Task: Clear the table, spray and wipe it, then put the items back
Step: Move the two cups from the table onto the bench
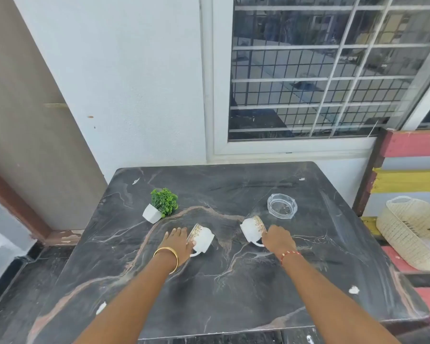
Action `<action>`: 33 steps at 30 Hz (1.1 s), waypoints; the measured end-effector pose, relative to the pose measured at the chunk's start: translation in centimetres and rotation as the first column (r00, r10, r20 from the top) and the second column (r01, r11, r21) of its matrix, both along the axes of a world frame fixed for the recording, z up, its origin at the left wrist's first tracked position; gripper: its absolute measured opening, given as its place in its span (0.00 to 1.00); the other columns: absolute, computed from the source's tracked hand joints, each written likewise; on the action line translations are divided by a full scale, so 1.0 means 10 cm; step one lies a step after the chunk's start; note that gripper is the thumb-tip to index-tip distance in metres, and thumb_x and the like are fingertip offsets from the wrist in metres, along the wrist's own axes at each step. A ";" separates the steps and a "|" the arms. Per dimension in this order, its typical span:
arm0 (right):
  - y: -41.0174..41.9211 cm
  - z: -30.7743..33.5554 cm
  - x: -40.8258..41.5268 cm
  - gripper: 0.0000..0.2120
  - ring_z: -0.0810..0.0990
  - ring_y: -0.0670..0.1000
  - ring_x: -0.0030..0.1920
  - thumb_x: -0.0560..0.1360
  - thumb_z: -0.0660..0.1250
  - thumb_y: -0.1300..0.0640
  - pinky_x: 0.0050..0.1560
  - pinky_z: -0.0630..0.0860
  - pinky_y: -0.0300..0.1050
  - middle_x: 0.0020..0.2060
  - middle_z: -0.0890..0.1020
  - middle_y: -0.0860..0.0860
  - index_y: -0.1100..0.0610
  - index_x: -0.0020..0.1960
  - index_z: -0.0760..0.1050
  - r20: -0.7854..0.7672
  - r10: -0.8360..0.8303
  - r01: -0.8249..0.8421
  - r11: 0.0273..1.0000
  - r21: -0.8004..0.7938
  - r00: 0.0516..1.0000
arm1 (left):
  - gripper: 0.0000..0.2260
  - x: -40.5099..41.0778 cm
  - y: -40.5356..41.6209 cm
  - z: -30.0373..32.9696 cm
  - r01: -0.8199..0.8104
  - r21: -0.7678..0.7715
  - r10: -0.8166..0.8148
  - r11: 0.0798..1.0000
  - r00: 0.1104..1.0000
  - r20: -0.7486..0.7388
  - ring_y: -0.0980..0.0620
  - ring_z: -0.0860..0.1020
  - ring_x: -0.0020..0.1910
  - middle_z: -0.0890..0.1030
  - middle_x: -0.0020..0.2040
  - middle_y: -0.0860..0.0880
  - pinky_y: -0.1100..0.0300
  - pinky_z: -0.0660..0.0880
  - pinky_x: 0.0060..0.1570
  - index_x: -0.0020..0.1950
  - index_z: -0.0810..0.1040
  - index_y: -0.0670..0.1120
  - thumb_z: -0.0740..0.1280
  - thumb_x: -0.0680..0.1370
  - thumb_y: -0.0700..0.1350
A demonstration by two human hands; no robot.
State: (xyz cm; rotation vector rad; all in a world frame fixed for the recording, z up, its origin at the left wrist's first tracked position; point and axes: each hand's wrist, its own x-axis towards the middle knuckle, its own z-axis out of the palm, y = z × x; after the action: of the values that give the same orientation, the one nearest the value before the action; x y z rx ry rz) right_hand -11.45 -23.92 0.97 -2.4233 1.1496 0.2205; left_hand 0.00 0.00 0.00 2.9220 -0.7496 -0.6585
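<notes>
Left fingers point(184, 238) curled against the rim and side of the left cup point(201, 238), gripping it; right fingers point(273, 233) closed over the handle side of the right cup point(252, 230), gripping it too. Both cups tipped, not upright: left cup's gold-banded mouth turned toward the left hand and a little away, base toward the right, handle low at the near side; right cup's mouth turned right and away, toward the ashtray point(281, 206), base to the left, handle low and near. Long axes of both running roughly crosswise over the bench point(233, 294), slanted. Cannot tell whether each base touches the stone or hangs just above it. Further out: plant point(160, 206) in a white pot at the far left, well apart from the left cup; ashtray just beyond the right cup. Off the bench to the right, a woven basket point(407, 232) on a striped seat. Judged step: clearing or restocking, not decidable from here; bench looks dry and streaked, no spray or cloth in view. Next move calls for a level carry of both cups, or a setting upright, with care near the ashtray.
</notes>
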 end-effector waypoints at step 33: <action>0.28 -0.29 0.10 0.17 0.68 0.52 0.31 0.73 0.69 0.55 0.33 0.68 0.46 0.26 0.72 0.53 0.62 0.31 0.69 0.465 -0.273 0.134 0.941 0.311 0.842 | 0.13 -0.03 -0.26 -0.11 -0.517 -0.554 0.366 0.652 0.855 -0.368 0.50 0.71 0.32 0.76 0.31 0.47 0.60 0.65 0.33 0.30 0.73 0.46 0.69 0.74 0.46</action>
State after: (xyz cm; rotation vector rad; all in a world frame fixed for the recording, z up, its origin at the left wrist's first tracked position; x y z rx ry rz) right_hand -10.43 -21.17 -1.97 -1.9315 1.0420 -0.2978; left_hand -0.25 -2.62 -1.10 2.2014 -0.1405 -0.5250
